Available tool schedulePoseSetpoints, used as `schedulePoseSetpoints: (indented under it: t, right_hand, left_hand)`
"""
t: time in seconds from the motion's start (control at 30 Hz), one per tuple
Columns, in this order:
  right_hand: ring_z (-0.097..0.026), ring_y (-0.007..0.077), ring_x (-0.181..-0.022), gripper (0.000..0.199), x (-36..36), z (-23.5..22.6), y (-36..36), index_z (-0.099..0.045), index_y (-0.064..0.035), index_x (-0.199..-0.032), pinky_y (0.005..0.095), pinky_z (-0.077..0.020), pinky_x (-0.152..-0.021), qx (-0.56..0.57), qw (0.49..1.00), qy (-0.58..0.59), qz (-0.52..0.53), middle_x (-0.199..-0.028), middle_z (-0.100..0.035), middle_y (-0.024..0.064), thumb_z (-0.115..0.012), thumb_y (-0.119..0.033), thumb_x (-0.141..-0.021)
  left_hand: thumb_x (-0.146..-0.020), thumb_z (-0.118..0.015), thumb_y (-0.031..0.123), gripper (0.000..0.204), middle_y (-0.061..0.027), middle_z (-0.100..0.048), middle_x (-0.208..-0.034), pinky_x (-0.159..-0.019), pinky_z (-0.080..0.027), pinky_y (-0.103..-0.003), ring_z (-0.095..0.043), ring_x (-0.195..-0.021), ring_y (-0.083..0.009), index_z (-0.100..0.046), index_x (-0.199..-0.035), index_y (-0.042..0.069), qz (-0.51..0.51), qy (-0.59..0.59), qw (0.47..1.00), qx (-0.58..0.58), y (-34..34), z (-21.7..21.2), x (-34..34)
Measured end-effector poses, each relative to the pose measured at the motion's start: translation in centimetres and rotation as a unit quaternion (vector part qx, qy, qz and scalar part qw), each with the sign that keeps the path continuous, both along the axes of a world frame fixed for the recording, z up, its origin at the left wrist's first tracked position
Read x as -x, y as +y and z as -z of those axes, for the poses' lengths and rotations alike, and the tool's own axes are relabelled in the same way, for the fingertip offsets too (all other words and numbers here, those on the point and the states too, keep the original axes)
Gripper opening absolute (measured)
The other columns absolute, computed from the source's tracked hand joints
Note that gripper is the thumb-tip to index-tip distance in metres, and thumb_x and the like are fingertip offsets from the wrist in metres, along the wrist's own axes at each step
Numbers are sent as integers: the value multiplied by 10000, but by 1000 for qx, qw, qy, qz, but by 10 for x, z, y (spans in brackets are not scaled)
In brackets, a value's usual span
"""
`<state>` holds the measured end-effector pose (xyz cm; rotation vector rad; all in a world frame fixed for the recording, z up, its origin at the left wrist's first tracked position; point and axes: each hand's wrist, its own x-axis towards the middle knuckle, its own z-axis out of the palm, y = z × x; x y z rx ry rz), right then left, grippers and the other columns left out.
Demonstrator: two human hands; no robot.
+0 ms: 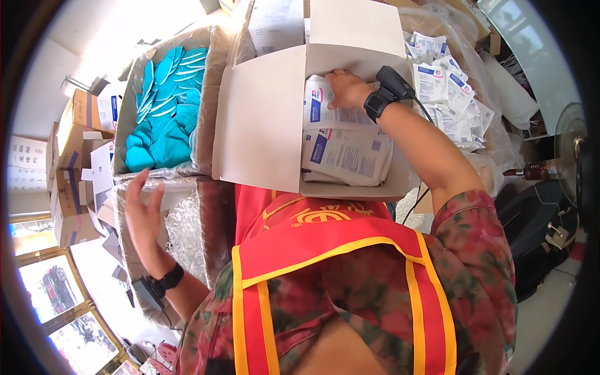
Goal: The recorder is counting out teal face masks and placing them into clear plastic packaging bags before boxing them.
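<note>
My right hand [345, 89] reaches into an open white cardboard box [262, 119] and presses on the top of a stack of flat white sealed packets [347, 147] with blue labels; its fingers curl onto the topmost packet. A black band with a small black device sits on that wrist. My left hand [142, 215] is raised at the left, fingers spread, holding nothing, above a bin of clear plastic wrapping [182, 231]. It also wears a black wrist device.
A plastic-lined box of teal folded items [164, 112] stands at the left. More white packets with blue labels [451, 94] lie loose in a clear bag at the right. Small brown cartons [75, 162] are stacked far left. A fan [572, 150] stands at the right.
</note>
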<state>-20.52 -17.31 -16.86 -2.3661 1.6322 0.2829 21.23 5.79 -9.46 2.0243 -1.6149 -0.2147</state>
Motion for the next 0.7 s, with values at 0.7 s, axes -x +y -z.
schedulePoseSetpoints:
  t: [0.7]
  right_hand:
    - [-628,183,-783,184,29,-120,91,-567,-51,-1013,296,-483,-706,-23,895,-441,-66,-870,-652,90,-641,-31,-846]
  left_hand:
    - [-846,-705,112,264,-83,-673,-945,-746,-523,-299,-657,-907,-192,-622,-1071,2,270,372,884,86,-106,-22,198]
